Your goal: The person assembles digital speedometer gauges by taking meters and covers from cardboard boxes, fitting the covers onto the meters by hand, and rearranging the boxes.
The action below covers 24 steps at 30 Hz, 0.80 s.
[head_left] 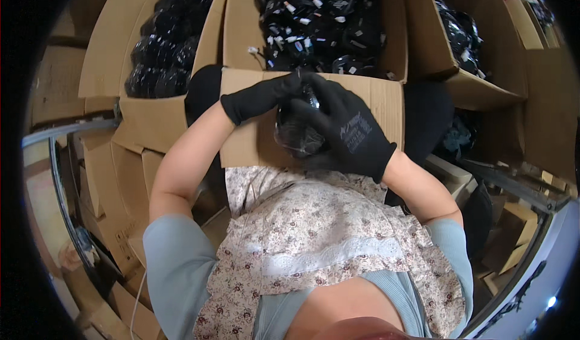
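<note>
Head view shows both gloved hands raised in front of the middle cardboard box (368, 101), sharing a clear plastic bag (296, 134) with a coiled black cable inside. The bag looks light, soft and slippery, likely to crinkle and slide, so a pinch on the coil through the film seems the surest hold. The left hand (261, 97) closes its fingers on the bag's top edge. The right hand (347, 128) wraps over the bag's right side, fingers curled around it.

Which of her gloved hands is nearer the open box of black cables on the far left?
Left. The left hand is closer to that left box; the right hand is farther right, over the clear bag.
</note>
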Each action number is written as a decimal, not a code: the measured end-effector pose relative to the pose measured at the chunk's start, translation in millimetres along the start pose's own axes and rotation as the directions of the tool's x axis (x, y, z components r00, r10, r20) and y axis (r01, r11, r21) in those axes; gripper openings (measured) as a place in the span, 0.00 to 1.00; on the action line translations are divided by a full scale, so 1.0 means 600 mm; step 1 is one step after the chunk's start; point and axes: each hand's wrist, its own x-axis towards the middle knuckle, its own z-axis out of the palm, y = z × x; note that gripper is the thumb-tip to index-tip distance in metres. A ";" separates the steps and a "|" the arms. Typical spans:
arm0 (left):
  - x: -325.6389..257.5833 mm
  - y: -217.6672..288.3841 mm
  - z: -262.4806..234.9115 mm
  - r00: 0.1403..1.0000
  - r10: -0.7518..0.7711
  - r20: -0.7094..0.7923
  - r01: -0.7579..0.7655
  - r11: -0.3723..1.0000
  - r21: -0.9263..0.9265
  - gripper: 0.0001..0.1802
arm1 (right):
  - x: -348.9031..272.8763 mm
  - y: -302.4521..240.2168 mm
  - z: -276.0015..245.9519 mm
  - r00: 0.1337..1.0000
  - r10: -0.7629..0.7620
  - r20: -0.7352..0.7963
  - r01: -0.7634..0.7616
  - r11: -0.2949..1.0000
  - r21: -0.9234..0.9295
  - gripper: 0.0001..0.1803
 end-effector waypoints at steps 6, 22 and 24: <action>-0.007 -0.015 -0.009 0.939 0.343 0.017 -0.336 0.909 0.245 0.38 | 0.020 0.024 0.010 0.995 0.081 0.066 -0.079 0.996 -0.027 0.52; 0.011 0.050 -0.018 0.973 0.049 0.225 -0.148 0.880 0.450 0.38 | 0.050 0.168 -0.134 0.612 0.607 -0.507 0.488 0.214 0.846 0.40; 0.038 0.062 -0.020 0.956 -0.106 0.273 -0.034 0.886 0.463 0.35 | 0.068 0.196 -0.150 0.579 0.646 -0.498 0.543 0.150 0.826 0.38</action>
